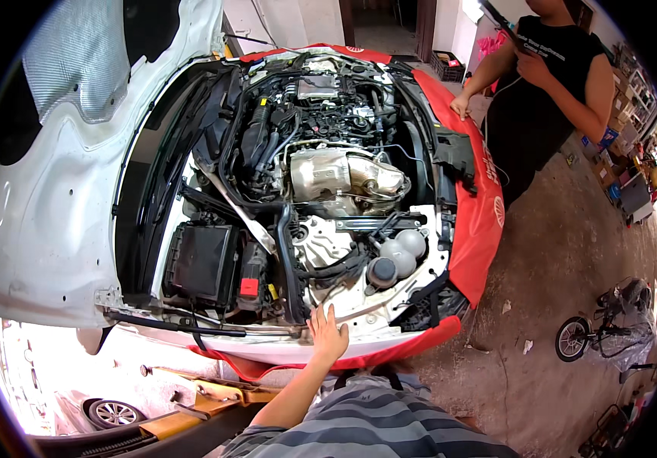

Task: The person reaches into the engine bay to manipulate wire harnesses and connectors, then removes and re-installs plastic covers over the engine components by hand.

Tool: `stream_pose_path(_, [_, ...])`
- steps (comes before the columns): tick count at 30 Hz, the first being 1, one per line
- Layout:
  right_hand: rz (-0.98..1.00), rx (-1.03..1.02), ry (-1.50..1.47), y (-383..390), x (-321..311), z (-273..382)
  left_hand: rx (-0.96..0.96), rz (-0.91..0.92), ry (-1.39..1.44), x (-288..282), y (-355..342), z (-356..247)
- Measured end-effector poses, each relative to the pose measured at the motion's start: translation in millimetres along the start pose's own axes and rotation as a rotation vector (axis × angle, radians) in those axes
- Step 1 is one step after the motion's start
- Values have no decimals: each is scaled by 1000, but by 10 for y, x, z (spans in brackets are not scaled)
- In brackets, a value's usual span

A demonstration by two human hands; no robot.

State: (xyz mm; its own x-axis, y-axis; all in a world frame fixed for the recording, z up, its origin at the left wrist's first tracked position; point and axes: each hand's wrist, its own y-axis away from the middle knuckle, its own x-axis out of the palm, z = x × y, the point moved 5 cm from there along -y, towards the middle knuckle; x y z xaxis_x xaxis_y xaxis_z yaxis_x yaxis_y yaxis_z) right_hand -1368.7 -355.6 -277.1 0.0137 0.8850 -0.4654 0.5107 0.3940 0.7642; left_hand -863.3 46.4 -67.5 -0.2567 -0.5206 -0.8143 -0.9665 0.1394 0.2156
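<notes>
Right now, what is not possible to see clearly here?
Head view:
Right hand: not visible anywhere in the picture.
Surface under the left hand: hidden by that hand.
Dark bar held by a co-worker: upper end cut off by the top edge.
Parts beneath the silver metal cover: hidden by it.
Items heaped along the right: too small.

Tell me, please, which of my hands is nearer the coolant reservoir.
Left: left hand at the fender edge, left and short of the coolant reservoir; right hand, out of view.

White lettering (540, 49) on black shirt (528, 122), red cover (467, 248).
</notes>
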Motion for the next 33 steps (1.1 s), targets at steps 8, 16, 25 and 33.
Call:
stream_pose_path(8, [104, -578, -746, 415, -512, -69, 196, 111, 51, 706, -16, -806])
stream_pose_path(16, [-390, -1030, 363, -329, -248, -944, 302, 200, -6, 1959, -208, -2273])
stream_pose_path(25, [85, -471, -768, -1201, -1367, -1347, -88, -44, -418, 3054, -629, -2435])
stream_pose_path(33, [-67, -416, -1268, -1321, -3510, -1293, -279, 174, -566, 3103, -679, -2320])
